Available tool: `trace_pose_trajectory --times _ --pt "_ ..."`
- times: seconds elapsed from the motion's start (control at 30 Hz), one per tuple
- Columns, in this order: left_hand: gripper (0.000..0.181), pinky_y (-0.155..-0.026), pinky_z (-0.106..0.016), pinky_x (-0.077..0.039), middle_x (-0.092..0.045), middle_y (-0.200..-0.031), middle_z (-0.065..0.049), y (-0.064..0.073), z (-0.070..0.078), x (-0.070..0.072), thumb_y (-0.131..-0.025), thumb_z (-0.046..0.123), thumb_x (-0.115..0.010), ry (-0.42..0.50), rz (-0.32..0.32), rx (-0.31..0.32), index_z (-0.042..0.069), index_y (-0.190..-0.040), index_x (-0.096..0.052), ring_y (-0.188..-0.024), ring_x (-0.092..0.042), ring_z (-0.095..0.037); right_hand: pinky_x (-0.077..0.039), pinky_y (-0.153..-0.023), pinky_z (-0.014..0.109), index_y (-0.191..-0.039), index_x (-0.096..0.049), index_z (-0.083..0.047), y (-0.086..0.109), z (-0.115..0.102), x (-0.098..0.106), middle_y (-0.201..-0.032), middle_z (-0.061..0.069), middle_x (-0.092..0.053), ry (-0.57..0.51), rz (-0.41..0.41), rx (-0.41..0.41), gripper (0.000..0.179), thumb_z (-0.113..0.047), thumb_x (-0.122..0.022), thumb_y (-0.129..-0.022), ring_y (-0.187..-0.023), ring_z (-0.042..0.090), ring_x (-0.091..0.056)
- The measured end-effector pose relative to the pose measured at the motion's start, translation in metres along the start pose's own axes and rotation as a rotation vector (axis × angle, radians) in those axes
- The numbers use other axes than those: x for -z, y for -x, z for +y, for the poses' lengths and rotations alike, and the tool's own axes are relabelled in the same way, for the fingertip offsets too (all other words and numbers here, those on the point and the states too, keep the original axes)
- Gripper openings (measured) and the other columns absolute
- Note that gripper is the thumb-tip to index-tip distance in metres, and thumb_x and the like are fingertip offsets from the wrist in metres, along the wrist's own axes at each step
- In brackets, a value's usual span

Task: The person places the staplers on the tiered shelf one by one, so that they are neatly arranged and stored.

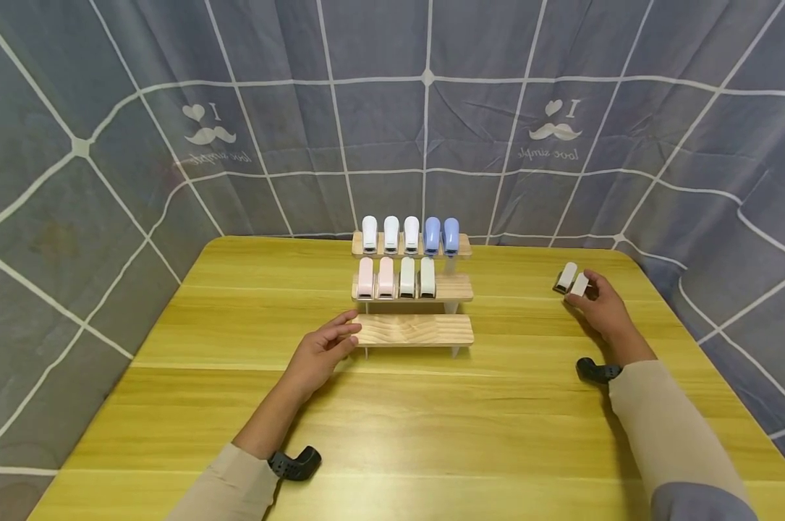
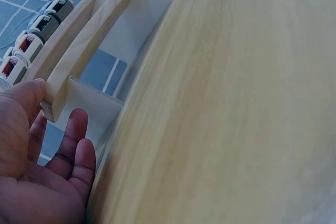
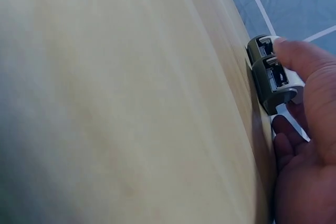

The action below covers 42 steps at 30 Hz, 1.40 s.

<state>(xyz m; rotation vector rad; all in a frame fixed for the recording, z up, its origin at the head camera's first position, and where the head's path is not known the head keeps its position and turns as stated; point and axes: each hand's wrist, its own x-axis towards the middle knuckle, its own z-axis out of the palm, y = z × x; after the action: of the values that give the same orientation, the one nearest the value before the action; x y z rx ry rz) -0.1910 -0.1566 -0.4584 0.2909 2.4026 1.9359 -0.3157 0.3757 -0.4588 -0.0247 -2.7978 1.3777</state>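
Note:
On the right side of the table, my right hand [image 1: 605, 307] pinches a white-topped mini stapler [image 1: 579, 284] between thumb and fingers. Close beside it stands a second mini stapler [image 1: 566, 276]; both show dark bases in the right wrist view, where the thumb [image 3: 302, 56] lies along their tops. My left hand [image 1: 320, 354] is at the left end of the lowest wooden shelf [image 1: 414, 331], its fingers loosely extended. In the left wrist view the thumb tip [image 2: 38, 88] touches that shelf's end, and part of the index finger is hidden.
White staplers [image 1: 391, 233] and blue staplers [image 1: 432, 235] line the top shelf [image 1: 465, 247]. Pink staplers [image 1: 385, 277] and pale green staplers [image 1: 427, 277] stand on the middle shelf [image 1: 457, 288]. A grey gridded curtain [image 1: 385, 130] hangs behind the wooden table [image 1: 431, 427].

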Motion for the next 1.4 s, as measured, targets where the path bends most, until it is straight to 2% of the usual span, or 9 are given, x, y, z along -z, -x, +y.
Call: trace_pose_trajectory --times 0.3,0.7,1.0,1.07,1.13,1.2,1.27,1.4 --pt "0.037 -0.093 -0.022 -0.049 -0.047 -0.15 0.004 0.001 -0.001 0.001 -0.099 0.025 -0.065 -0.003 -0.007 0.009 0.003 -0.128 -0.066 -0.132 -0.049 -0.021 -0.038 -0.099 0.055 -0.156 -0.013 0.005 0.008 0.003 -0.009 -0.143 0.037 -0.037 0.015 0.028 0.022 0.077 -0.025 -0.058 -0.102 -0.129 0.049 -0.04" --pt "0.037 -0.096 -0.024 -0.048 -0.047 -0.15 0.004 0.001 -0.001 0.001 -0.098 0.026 -0.065 -0.009 -0.005 0.013 0.003 -0.128 -0.067 -0.134 -0.047 -0.021 -0.039 -0.101 0.058 -0.157 -0.016 0.002 0.019 0.001 -0.013 -0.143 0.035 -0.04 0.026 0.061 0.008 0.079 -0.034 -0.059 -0.101 -0.129 0.049 -0.042" --pt "0.037 -0.095 -0.023 -0.048 -0.046 -0.15 0.004 0.001 0.001 0.001 -0.098 0.025 -0.066 0.007 -0.003 0.02 0.003 -0.128 -0.066 -0.133 -0.048 -0.02 -0.038 -0.103 0.06 -0.158 -0.017 0.0 0.029 -0.009 -0.012 -0.146 0.034 -0.038 -0.038 0.076 0.019 0.082 -0.032 -0.063 -0.099 -0.131 0.052 -0.04" --pt "0.037 -0.095 -0.023 -0.048 -0.046 -0.151 0.004 0.001 0.001 0.001 -0.098 0.025 -0.065 0.011 -0.004 0.02 0.003 -0.129 -0.066 -0.133 -0.048 -0.021 -0.041 -0.103 0.055 -0.158 -0.018 0.0 0.031 -0.012 -0.012 -0.146 0.032 -0.039 -0.046 0.071 0.021 0.082 -0.033 -0.064 -0.098 -0.13 0.051 -0.042" --pt "0.037 -0.095 -0.023 -0.048 -0.046 -0.151 0.004 0.001 0.001 0.001 -0.098 0.024 -0.065 0.014 -0.003 0.022 0.003 -0.128 -0.066 -0.133 -0.048 -0.021 -0.048 -0.099 0.039 -0.157 -0.02 -0.001 0.033 -0.016 -0.011 -0.146 0.031 -0.04 -0.055 0.07 0.026 0.081 -0.033 -0.065 -0.098 -0.13 0.049 -0.043" --pt "0.036 -0.095 -0.023 -0.048 -0.046 -0.151 0.004 0.001 0.0 0.001 -0.098 0.024 -0.066 0.015 -0.002 0.023 0.003 -0.128 -0.066 -0.133 -0.048 -0.021 -0.05 -0.089 0.022 -0.157 -0.023 -0.001 0.034 -0.02 -0.011 -0.145 0.029 -0.042 -0.059 0.074 0.034 0.08 -0.034 -0.065 -0.098 -0.131 0.047 -0.043" --pt "0.036 -0.096 -0.022 -0.048 -0.046 -0.15 0.004 0.001 0.0 0.001 -0.098 0.023 -0.066 0.015 -0.002 0.023 0.003 -0.128 -0.066 -0.134 -0.047 -0.021 -0.044 -0.077 0.011 -0.156 -0.025 -0.001 0.035 -0.024 -0.011 -0.144 0.029 -0.043 -0.067 0.078 0.055 0.078 -0.033 -0.066 -0.098 -0.131 0.046 -0.042" --pt "0.035 -0.097 -0.021 -0.046 -0.047 -0.15 0.004 0.001 0.0 0.001 -0.098 0.023 -0.066 0.006 0.0 0.018 0.003 -0.127 -0.067 -0.136 -0.045 -0.02 -0.041 -0.073 0.008 -0.155 -0.028 0.001 0.038 -0.037 -0.012 -0.143 0.03 -0.044 -0.073 0.072 0.113 0.075 -0.028 -0.067 -0.097 -0.131 0.045 -0.041"
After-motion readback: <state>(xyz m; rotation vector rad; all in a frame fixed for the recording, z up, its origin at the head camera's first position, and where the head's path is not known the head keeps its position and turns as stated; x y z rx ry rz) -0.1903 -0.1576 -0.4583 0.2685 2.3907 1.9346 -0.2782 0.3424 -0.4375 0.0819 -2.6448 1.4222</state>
